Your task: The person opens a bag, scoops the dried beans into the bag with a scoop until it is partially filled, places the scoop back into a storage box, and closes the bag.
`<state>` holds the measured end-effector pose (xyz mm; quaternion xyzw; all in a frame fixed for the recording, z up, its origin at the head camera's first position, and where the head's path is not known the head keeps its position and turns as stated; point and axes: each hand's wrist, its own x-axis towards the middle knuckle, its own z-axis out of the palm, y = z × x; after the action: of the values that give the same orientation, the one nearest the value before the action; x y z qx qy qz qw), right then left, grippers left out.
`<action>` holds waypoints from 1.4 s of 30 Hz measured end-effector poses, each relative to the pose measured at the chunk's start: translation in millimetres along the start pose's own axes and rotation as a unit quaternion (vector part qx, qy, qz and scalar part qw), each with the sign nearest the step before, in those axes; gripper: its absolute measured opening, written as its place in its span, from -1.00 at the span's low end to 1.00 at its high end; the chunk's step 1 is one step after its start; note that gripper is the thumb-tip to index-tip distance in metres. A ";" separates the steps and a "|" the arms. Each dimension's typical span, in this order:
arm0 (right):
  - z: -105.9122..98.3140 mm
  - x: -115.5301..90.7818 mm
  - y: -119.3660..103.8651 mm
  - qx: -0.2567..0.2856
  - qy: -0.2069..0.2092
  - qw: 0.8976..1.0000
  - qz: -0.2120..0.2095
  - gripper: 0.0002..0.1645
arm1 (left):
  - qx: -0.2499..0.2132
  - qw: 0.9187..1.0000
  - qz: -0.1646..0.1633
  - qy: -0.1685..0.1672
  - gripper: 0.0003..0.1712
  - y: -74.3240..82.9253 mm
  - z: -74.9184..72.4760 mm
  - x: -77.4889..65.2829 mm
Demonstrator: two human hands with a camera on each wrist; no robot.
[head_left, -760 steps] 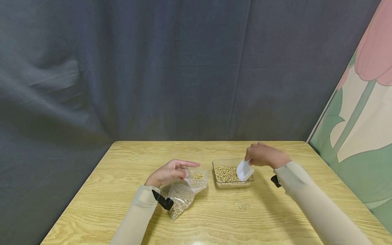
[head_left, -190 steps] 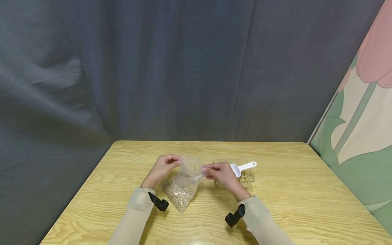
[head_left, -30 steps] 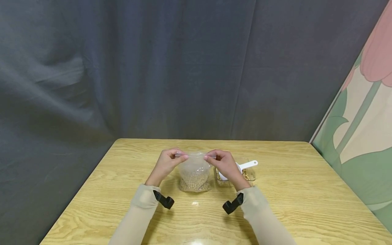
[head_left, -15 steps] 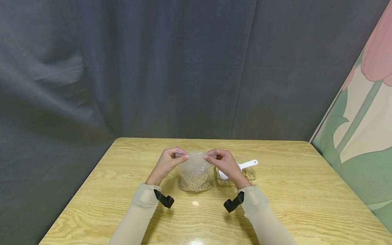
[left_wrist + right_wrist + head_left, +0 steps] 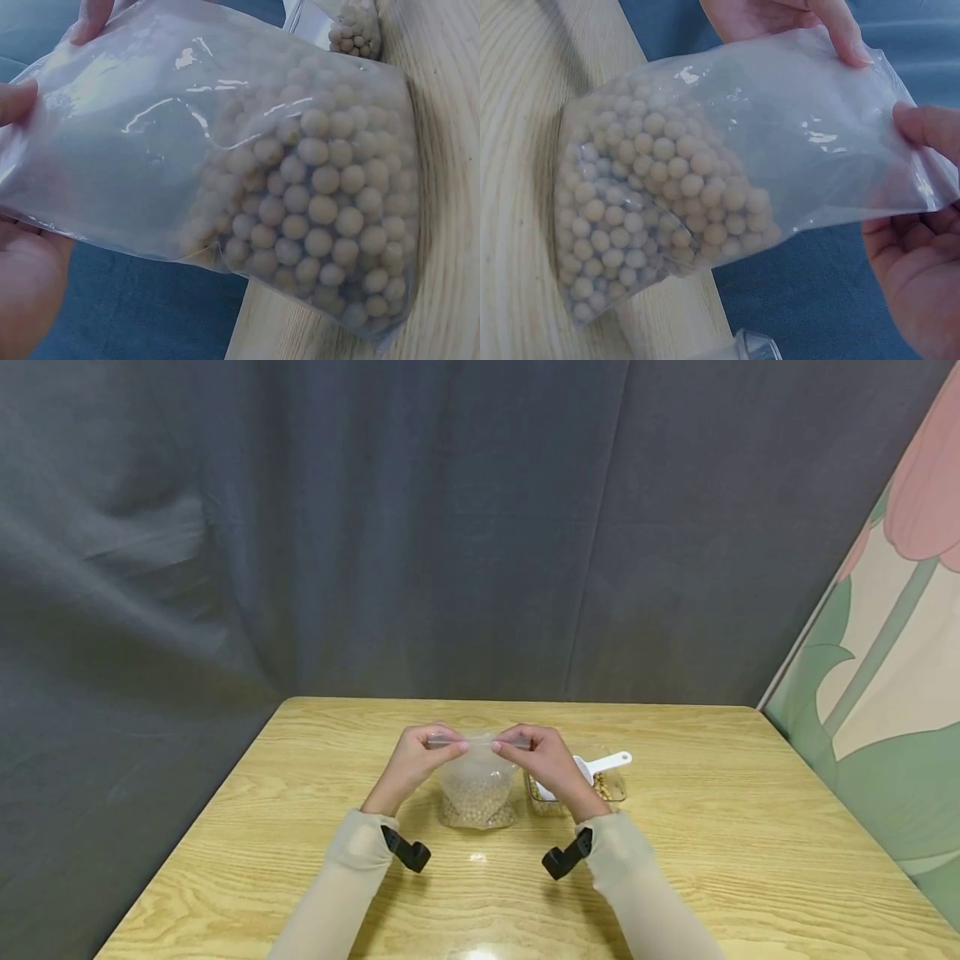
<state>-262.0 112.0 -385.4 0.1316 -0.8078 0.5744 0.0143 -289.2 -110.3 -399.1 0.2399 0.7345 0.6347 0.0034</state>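
A clear zip bag (image 5: pixel 477 781) stands upright on the table, its lower part full of round beige beans (image 5: pixel 322 210). My left hand (image 5: pixel 415 762) pinches the top edge on the left side between thumb and fingers. On the opposite side, my right hand (image 5: pixel 546 763) pinches the same edge, the two thumb tips a short gap apart. The right wrist view shows the bag's smooth upper part (image 5: pixel 795 127) above the beans, with a thumb pressed on it near the mouth.
Just right of the bag, partly behind my right hand, sits a clear rectangular container (image 5: pixel 618 795) with more beans. A white scoop (image 5: pixel 611 762) lies in it, handle over the rim. Beyond the wooden table (image 5: pixel 720 827) hangs a dark curtain (image 5: pixel 450 543).
Earlier my right hand held the scoop in the container; now the scoop lies there and both hands hold the bag, which stands upright. Just now the thumbs moved slightly closer together.
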 end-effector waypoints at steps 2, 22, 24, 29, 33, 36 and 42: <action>1.6 0.1 -0.3 -0.006 0.008 1.000 -0.002 -0.72 | 0.004 1.000 0.000 0.002 -0.79 0.8 0.2 0.4; 2.2 2.9 -2.8 -0.008 -0.006 1.000 0.002 -0.69 | -0.002 1.000 0.025 0.001 -0.80 0.1 -0.5 -0.9; 1.2 3.7 -4.4 -0.012 -0.013 1.000 -0.001 -0.69 | -0.003 1.000 0.026 -0.003 -0.82 -0.7 -2.0 -1.4; 0.7 8.9 -7.5 -0.020 -0.036 0.999 -0.017 -0.69 | -0.003 0.999 0.032 -0.007 -0.81 -2.2 -7.9 -3.4; 2.3 13.3 -10.6 -0.028 -0.051 0.998 -0.036 -0.72 | 0.008 0.999 0.037 -0.010 -0.80 -2.5 -12.1 -4.2; 5.0 14.9 -15.7 -0.044 -0.056 0.996 -0.048 -0.74 | 0.016 0.999 0.041 -0.013 -0.80 -1.7 -13.4 -4.5; 10.3 16.9 -22.4 -0.065 -0.050 0.992 -0.094 -0.84 | 0.042 0.997 0.060 -0.003 -0.83 -0.4 -12.8 -4.2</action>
<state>-271.8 92.2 -365.2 0.2338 -0.8275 0.5092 0.0364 -289.6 -123.7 -398.3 0.2848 0.7453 0.6014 -0.0428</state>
